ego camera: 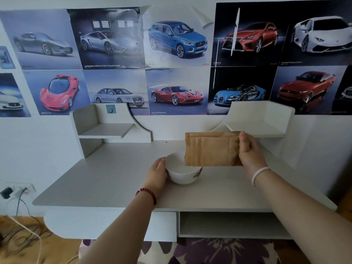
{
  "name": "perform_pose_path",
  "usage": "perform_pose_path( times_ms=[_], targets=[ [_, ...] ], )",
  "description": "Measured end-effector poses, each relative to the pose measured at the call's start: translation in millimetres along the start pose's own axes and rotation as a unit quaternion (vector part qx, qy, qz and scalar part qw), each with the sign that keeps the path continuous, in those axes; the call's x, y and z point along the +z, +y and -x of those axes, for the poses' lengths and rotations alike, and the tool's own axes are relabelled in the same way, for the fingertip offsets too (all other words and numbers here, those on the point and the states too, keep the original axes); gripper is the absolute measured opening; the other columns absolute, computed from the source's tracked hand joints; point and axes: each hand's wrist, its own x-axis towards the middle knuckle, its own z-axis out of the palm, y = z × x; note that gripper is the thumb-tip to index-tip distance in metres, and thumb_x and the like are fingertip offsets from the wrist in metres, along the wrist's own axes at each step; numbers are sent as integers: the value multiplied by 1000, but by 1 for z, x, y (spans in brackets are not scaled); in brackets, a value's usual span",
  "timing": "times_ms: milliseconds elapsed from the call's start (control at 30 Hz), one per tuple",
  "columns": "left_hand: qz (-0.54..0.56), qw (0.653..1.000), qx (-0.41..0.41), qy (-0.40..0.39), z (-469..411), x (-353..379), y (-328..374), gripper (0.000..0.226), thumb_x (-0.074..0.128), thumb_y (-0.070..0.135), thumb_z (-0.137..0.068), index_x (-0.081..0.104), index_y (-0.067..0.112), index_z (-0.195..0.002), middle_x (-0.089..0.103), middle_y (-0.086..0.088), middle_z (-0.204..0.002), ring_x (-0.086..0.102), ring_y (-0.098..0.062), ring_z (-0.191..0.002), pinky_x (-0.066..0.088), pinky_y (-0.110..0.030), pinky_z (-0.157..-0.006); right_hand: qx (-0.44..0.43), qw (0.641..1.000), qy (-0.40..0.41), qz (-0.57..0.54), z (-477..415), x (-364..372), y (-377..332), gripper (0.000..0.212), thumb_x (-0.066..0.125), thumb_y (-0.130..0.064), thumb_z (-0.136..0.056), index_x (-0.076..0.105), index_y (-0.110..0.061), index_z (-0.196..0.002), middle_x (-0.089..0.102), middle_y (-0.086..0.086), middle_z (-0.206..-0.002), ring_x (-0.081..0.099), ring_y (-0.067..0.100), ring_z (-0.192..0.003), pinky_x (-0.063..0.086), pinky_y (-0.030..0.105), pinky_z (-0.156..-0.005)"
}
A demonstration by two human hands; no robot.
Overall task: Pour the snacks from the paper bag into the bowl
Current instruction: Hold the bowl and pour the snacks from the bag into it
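While unlabelled, paper bag (211, 149) over bowl (182, 173).

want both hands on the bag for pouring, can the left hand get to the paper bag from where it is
Probably yes. The left hand rests on the bowl rim, and the paper bag, held by the right hand, hangs just above with nothing between.

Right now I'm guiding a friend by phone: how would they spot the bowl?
On the pale desk under the car posters, look centre. The bowl is white and round, steadied by the left hand, partly hidden behind the brown paper bag.
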Motion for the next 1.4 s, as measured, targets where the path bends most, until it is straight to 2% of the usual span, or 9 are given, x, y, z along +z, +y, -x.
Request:
perform_pose_path(
  times_ms=[100,133,233,333,567,800,967,1200,1400],
  targets=[
    [-23,999,16,-37,1,-1,0,39,44,47,-96,49,30,-132,56,1,-130,53,-20,-115,41,-45,-106,-5,1000,11,17,-2,-2,-3,41,42,-46,-94,55,-18,-122,57,3,-119,51,18,-114,31,19,-88],
    [-39,997,23,-58,2,0,0,50,50,52,-92,43,33,-137,52,3,-131,52,-20,-116,41,-45,-105,-3,1000,13,20,-2,-3,-4,41,42,-46,-94,54,-19,-123,57,4,-123,50,18,-115,31,19,-88],
    [-80,989,44,-117,7,1,-1,101,70,68,-65,15,43,-147,43,5,-130,51,-24,-118,45,-46,-103,5,1000,9,27,-3,-8,-6,45,40,-47,-94,50,-20,-129,54,5,-132,47,22,-122,30,20,-89],
    [-90,986,51,-128,4,2,-4,126,80,71,-45,9,45,-145,45,3,-131,53,-22,-116,48,-45,-101,0,999,3,35,-3,-12,-9,47,39,-48,-95,48,-20,-131,51,6,-135,45,23,-124,30,21,-91],
    [-162,973,107,-127,0,4,-9,111,86,57,-50,22,36,-138,50,8,-124,54,-13,-110,53,-37,-95,-7,1000,-2,31,-6,-14,-11,46,41,-49,-94,51,-19,-128,53,4,-131,48,21,-121,34,25,-93],
    [-165,973,114,-118,-1,4,-10,111,85,61,-47,25,36,-137,51,13,-121,54,-9,-107,53,-32,-92,-26,999,-3,32,-5,-11,-22,43,42,-45,-95,51,-19,-127,49,-6,-114,44,9,-106,32,23,-88],
    [-163,973,116,-115,-2,4,-11,109,86,60,-48,26,36,-136,52,14,-120,54,-6,-106,52,-28,-90,-42,999,-4,33,-6,-9,-27,40,44,-45,-94,54,-19,-124,52,-5,-112,46,11,-105,33,22,-88],
    [-172,971,122,-114,-2,5,-11,107,85,61,-49,26,36,-136,51,13,-122,53,-10,-109,52,-31,-92,-56,997,-14,45,-5,-5,-35,43,43,-47,-94,53,-20,-125,55,2,-126,47,12,-107,33,23,-86],
    [-181,970,119,-112,-4,5,-13,108,84,64,-48,25,38,-135,51,15,-121,54,-10,-107,52,-30,-91,-65,996,-22,52,-4,-3,-41,42,45,-45,-94,53,-19,-125,54,4,-129,44,10,-104,33,22,-86]
  ],
)
